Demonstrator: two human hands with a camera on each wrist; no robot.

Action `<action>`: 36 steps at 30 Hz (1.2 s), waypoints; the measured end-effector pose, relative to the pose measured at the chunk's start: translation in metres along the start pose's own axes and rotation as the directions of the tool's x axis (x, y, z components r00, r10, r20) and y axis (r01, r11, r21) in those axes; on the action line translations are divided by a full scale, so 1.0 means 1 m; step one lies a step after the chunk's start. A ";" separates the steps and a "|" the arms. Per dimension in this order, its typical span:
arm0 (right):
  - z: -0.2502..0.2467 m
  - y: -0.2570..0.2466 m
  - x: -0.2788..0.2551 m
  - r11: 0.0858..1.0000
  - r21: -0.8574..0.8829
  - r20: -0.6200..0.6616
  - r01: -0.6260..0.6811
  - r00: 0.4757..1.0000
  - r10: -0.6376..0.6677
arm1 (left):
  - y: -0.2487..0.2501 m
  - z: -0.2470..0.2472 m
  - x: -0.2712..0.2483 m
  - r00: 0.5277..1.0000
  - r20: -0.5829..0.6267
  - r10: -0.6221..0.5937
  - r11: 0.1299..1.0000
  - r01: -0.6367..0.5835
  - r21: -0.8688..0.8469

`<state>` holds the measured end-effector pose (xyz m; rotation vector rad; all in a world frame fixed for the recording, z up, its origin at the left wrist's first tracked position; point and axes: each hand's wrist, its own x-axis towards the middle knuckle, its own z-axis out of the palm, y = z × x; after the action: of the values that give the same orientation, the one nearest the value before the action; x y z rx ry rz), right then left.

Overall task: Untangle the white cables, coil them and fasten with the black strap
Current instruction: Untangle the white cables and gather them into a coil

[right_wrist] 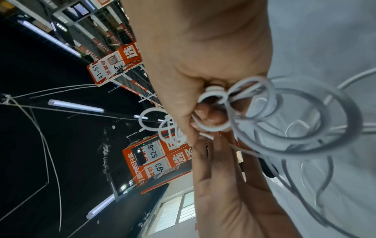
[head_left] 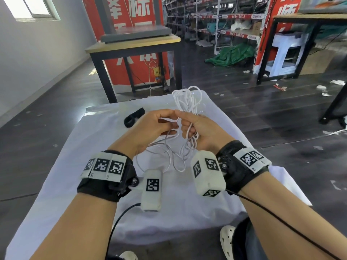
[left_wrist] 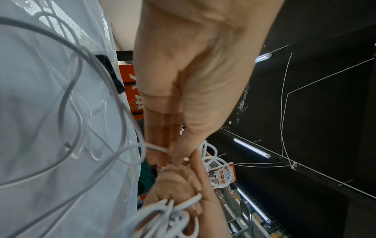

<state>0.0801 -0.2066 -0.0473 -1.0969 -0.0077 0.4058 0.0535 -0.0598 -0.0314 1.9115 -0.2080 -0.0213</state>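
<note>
Both hands are raised over the white-covered table (head_left: 93,147) with the tangled white cables (head_left: 187,102) between them. My right hand (head_left: 199,128) grips a bundle of loops in its curled fingers; some loops stand up behind it, others hang below. My left hand (head_left: 155,124) pinches a single strand between thumb and fingertips, right against the right hand. In the left wrist view that pinch (left_wrist: 179,159) meets the right hand's fist of cables (left_wrist: 173,207). In the right wrist view the loops (right_wrist: 234,112) wrap round the curled fingers. The black strap (head_left: 134,117) lies on the cloth, left of the hands.
Loose cable loops (head_left: 169,156) trail on the cloth under the wrists. A wooden table with black legs (head_left: 135,45) stands beyond the far edge. Warehouse shelving (head_left: 216,19) and a littered dark floor (head_left: 262,109) surround the table. White shoes (head_left: 227,239) show below the near edge.
</note>
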 end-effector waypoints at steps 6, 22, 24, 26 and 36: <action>0.002 0.005 0.003 0.999 0.037 -0.177 0.038 0.984 -0.031 | 0.003 0.006 -0.004 0.989 0.136 0.060 0.939 -0.103 0.329; -0.040 -0.022 0.016 0.764 0.454 -0.486 0.460 0.846 -0.220 | 0.000 -0.034 -0.008 0.987 0.050 0.155 0.680 -0.143 0.719; -0.048 -0.027 0.015 0.731 0.431 -0.542 0.529 0.799 -0.258 | -0.008 -0.043 -0.008 0.997 0.072 0.030 0.590 -0.076 0.804; -0.051 -0.031 0.013 0.714 0.425 -0.541 0.556 0.789 -0.292 | -0.019 -0.050 -0.008 0.990 0.052 -0.129 0.516 0.022 0.856; -0.020 -0.023 0.001 0.800 0.501 -0.182 0.331 0.944 -0.276 | -0.011 -0.010 0.001 0.994 0.099 -0.044 0.804 -0.024 0.595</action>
<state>0.0926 -0.2325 -0.0371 -0.5503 0.0153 0.0468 0.0574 -0.0474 -0.0379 2.5500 -0.3043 -0.0743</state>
